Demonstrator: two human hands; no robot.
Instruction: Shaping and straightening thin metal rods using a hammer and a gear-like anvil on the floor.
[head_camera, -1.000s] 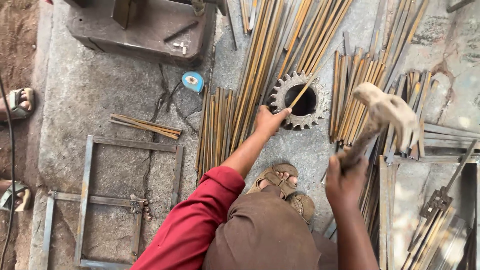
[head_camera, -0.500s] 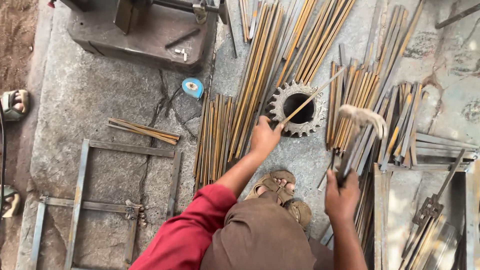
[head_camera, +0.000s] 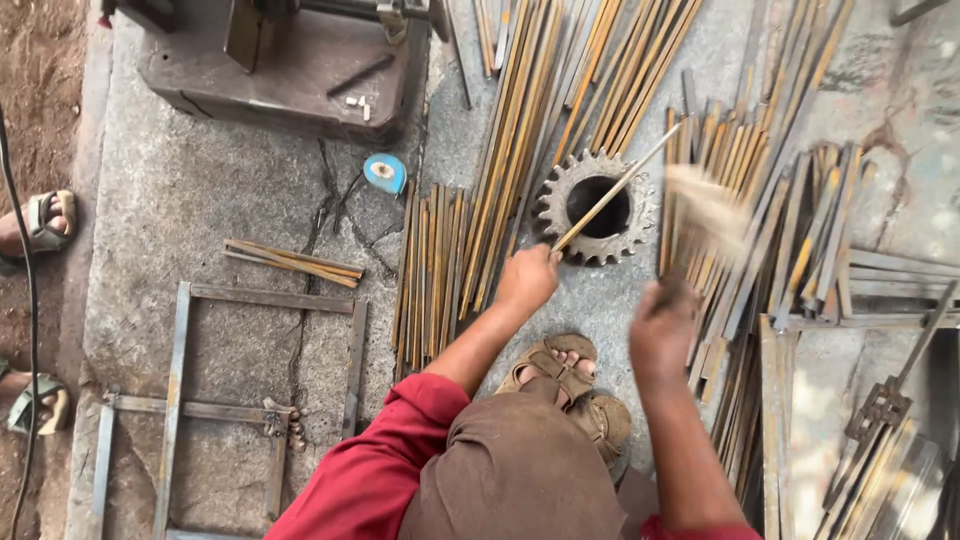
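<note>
Across the toothed gear (head_camera: 597, 208), the left hand (head_camera: 527, 277) clamps a thin rod (head_camera: 612, 193); right hand (head_camera: 660, 330) grips a blurred hammer (head_camera: 705, 205).

thin metal strip (head_camera: 610, 195) | slanted across toothed gear (head_camera: 597, 208) | hammer (head_camera: 705, 205) blurred

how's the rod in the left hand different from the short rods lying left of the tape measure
The rod in the left hand is single, long and propped across the toothed gear; the short rods lie flat on the slab as a small loose bundle, untouched. Both are thin, rusty-yellow metal.

Left hand (head_camera: 527, 278) closed in a grip, right hand (head_camera: 660, 330) clenched (motion-blurred), forearms extended
</note>
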